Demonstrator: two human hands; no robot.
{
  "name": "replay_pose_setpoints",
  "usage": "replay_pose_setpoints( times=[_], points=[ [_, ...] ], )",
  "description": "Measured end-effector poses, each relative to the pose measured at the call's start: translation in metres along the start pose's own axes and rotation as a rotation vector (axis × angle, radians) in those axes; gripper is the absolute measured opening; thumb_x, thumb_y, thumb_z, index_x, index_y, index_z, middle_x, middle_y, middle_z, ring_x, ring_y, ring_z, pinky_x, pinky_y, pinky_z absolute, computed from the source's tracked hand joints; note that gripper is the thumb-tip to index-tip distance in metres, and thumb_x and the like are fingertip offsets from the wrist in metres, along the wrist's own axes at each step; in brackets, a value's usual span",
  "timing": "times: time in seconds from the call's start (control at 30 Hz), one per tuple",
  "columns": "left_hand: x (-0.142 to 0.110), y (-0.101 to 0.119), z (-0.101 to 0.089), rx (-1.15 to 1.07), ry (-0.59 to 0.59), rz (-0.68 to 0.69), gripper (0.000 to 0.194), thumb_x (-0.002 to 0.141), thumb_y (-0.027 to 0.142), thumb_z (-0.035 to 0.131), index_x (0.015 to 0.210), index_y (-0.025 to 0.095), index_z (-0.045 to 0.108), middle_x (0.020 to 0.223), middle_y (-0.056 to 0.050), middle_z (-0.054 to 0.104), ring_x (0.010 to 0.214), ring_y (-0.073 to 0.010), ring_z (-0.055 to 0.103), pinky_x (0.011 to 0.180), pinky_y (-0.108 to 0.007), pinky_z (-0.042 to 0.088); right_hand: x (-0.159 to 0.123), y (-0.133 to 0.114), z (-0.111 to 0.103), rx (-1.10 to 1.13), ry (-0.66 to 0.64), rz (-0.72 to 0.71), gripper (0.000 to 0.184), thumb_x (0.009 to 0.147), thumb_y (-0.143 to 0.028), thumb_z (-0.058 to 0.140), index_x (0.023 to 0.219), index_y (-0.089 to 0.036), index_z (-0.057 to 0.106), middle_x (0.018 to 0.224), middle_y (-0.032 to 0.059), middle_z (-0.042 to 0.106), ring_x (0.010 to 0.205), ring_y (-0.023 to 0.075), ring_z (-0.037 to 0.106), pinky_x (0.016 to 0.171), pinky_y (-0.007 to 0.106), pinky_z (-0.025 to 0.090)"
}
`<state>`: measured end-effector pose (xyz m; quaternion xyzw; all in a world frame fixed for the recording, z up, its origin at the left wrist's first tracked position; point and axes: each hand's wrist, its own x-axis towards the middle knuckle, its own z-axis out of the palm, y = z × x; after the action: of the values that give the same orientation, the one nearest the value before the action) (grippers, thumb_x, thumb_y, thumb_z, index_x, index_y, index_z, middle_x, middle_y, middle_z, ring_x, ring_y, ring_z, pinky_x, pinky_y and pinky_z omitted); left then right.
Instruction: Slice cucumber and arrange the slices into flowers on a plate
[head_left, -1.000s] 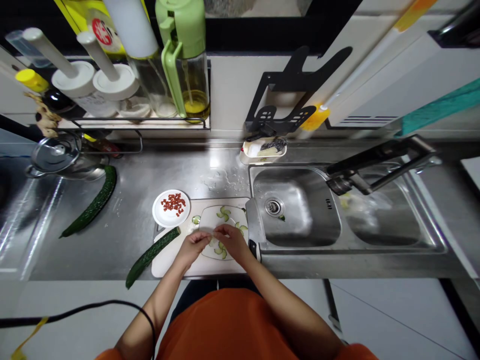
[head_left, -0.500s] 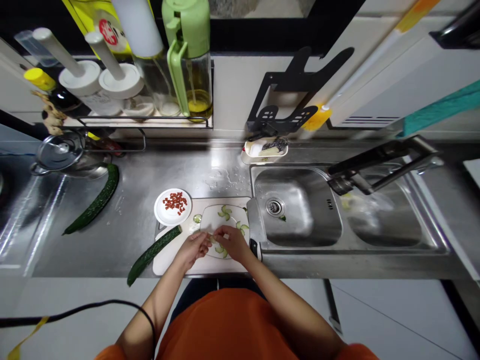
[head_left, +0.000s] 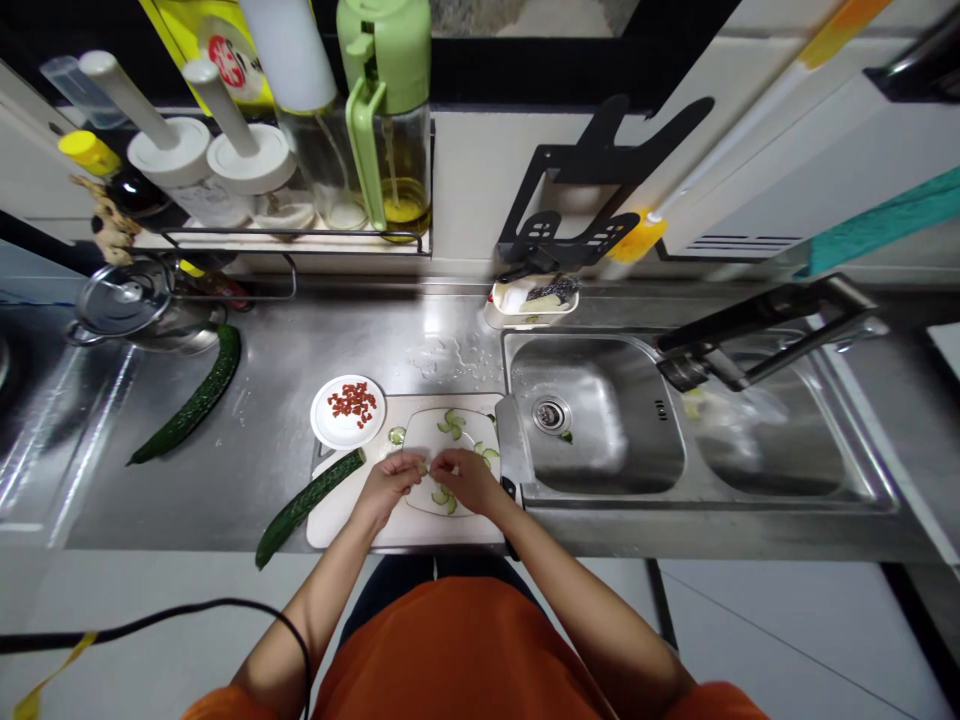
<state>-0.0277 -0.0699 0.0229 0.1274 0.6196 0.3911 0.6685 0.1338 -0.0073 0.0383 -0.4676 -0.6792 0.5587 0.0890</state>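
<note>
Over a clear, square-shaped plate [head_left: 421, 428], my left hand [head_left: 391, 487] and my right hand [head_left: 471, 482] meet with pinched fingertips. Between them is a small pale-green cucumber slice [head_left: 426, 467], mostly hidden by the fingers. Thin cucumber slices [head_left: 451, 424] lie fanned in curved groups on the plate, which rests on a white cutting board [head_left: 337, 522]. A cut cucumber [head_left: 309, 506] lies across the board's left edge, left of my left hand. Near the plate's upper left corner sits a cucumber end piece [head_left: 396, 436]. A cleaver [head_left: 514, 440] lies along the board's right side, its dark handle towards me.
A white dish [head_left: 321, 424] of chopped red pieces overlaps the board's upper left corner. Farther left lies a whole cucumber [head_left: 196, 398]. The sink [head_left: 600, 430] with its faucet [head_left: 750, 335] is on the right. A seasoning rack [head_left: 300, 240] with an oil bottle [head_left: 405, 150] stands behind.
My hands have shifted slightly upward, and their fingertips remain pinched together. The view has moved a little; the plate, dish and cucumbers keep their places.
</note>
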Motion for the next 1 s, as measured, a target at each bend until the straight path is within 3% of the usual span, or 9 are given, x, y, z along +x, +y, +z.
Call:
replay_pose_setpoints(
  times=[0.2,0.47,0.7,1.0],
  points=[
    [0.006,-0.011,-0.005,0.336,0.128,0.324,0.014,0.067,0.028,0.067,0.076,0.017,0.066,0.065,0.002,0.062,0.060,-0.0096,0.053,0.061,-0.021,0.039,0.015,-0.001,0.001,-0.284,-0.053,0.057,0.017,0.082,-0.022,0.053,0.080,-0.016,0.069,0.073,0.0008,0.068,0.066,0.0105,0.057,0.060,0.020,0.036],
    [0.010,-0.013,-0.008,0.951,0.294,0.722,0.013,0.081,0.019,0.050,0.077,0.019,0.063,0.077,-0.003,0.063,0.077,-0.0167,0.055,0.074,-0.028,0.041,0.038,-0.008,0.014,-0.583,-0.028,0.077,0.024,0.086,-0.020,0.045,0.082,-0.016,0.068,0.080,0.0075,0.068,0.085,0.0192,0.058,0.070,0.027,0.036],
    [0.016,-0.018,-0.008,1.158,0.421,0.757,0.013,0.083,0.018,0.050,0.078,0.019,0.062,0.077,-0.006,0.061,0.079,-0.0216,0.051,0.078,-0.034,0.040,0.047,-0.005,0.025,-0.741,-0.012,0.001,0.024,0.088,-0.018,0.043,0.091,-0.016,0.066,0.095,0.0113,0.067,0.105,0.0247,0.049,0.079,0.034,0.034],
    [0.016,-0.021,-0.010,1.136,0.479,0.789,0.018,0.083,0.025,0.054,0.099,0.018,0.061,0.094,-0.009,0.061,0.090,-0.0238,0.051,0.088,-0.038,0.040,0.045,0.003,0.021,-0.839,0.026,-0.141,0.017,0.089,-0.023,0.047,0.095,-0.019,0.063,0.099,0.0086,0.065,0.107,0.0249,0.046,0.080,0.035,0.034]
  ],
)
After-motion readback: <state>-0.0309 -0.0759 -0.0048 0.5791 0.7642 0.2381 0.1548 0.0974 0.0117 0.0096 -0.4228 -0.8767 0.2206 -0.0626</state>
